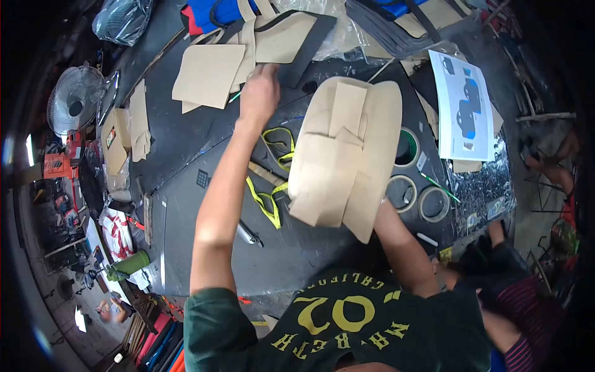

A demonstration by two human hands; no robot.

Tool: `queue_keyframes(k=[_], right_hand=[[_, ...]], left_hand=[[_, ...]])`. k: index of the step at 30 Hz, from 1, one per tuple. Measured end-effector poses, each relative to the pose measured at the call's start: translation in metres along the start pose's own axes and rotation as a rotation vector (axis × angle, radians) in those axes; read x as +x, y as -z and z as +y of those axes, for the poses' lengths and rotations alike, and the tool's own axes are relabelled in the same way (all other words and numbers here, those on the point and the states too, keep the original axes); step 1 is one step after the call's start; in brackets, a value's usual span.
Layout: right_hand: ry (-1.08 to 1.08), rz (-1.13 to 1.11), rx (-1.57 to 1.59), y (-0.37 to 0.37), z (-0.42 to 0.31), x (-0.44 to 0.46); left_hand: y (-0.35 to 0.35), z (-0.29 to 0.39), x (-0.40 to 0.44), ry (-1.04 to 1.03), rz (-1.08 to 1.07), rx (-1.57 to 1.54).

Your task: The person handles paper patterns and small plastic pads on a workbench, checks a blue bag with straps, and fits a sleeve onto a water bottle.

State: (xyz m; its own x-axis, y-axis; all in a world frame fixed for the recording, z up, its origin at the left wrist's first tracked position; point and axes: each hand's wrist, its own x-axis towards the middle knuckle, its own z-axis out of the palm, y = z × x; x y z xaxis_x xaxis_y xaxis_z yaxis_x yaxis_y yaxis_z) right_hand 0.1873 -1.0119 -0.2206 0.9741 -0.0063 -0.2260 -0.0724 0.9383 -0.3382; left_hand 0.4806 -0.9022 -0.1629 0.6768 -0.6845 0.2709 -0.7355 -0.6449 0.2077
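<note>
The left hand point(260, 93) reached to the far side of the tabletop point(176, 214), its fingers bent at the edges of the card sheets point(209, 73); whether they pinched one could not be told. The right hand point(385, 214) lay mostly hidden under the near end of the card bundle point(325, 177), and its grip could not be seen. The bundle, several overlapping pieces with rounded far ends, stood in front of the body, right of the left forearm. A pen point(234, 97) lay partly beneath the left hand. Between forearm and bundle were a yellow tape point(273, 208), looped, and a stick point(266, 173); a metal tool point(249, 234) lay nearer the body. Right of the bundle, three tape rolls point(433, 204) lay near a green pencil point(441, 188), with a printed sheet point(465, 105) beyond. Blue and grey fabric point(406, 28) occupied the far edge. A fan point(77, 99) stood at the left; a person point(527, 310) in stripes was at the right.
</note>
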Motion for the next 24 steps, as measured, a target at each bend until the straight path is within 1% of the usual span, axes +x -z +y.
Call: queue_keyframes(k=[2, 3, 6, 10, 12, 16, 19, 22, 24], right_hand=[[-0.038, 0.015, 0.015, 0.005, 0.006, -0.009], [-0.053, 0.022, 0.025, 0.008, 0.008, -0.012], [-0.089, 0.049, 0.043, 0.017, 0.014, -0.024], [-0.123, 0.074, 0.067, 0.025, 0.021, -0.036], [-0.131, 0.075, 0.074, 0.028, 0.025, -0.035], [-0.132, 0.076, 0.078, 0.031, 0.030, -0.031], [-0.129, 0.070, 0.073, 0.028, 0.029, -0.024], [-0.125, 0.057, 0.061, 0.024, 0.030, -0.021], [-0.120, 0.048, 0.048, 0.019, 0.031, -0.021]], left_hand=[[-0.047, -0.039, 0.036, -0.122, -0.059, 0.166], [-0.054, -0.041, 0.047, -0.183, -0.088, 0.246], [-0.062, -0.028, 0.072, -0.057, -0.142, 0.270], [-0.103, -0.051, 0.095, -0.162, 0.015, 0.168], [-0.104, -0.049, 0.090, -0.114, -0.035, 0.185], [-0.100, -0.044, 0.098, 0.043, -0.138, 0.083], [-0.086, -0.034, 0.093, -0.016, -0.155, 0.078], [-0.080, -0.042, 0.084, -0.008, -0.184, 0.068], [-0.071, -0.037, 0.080, 0.041, -0.239, 0.114]])
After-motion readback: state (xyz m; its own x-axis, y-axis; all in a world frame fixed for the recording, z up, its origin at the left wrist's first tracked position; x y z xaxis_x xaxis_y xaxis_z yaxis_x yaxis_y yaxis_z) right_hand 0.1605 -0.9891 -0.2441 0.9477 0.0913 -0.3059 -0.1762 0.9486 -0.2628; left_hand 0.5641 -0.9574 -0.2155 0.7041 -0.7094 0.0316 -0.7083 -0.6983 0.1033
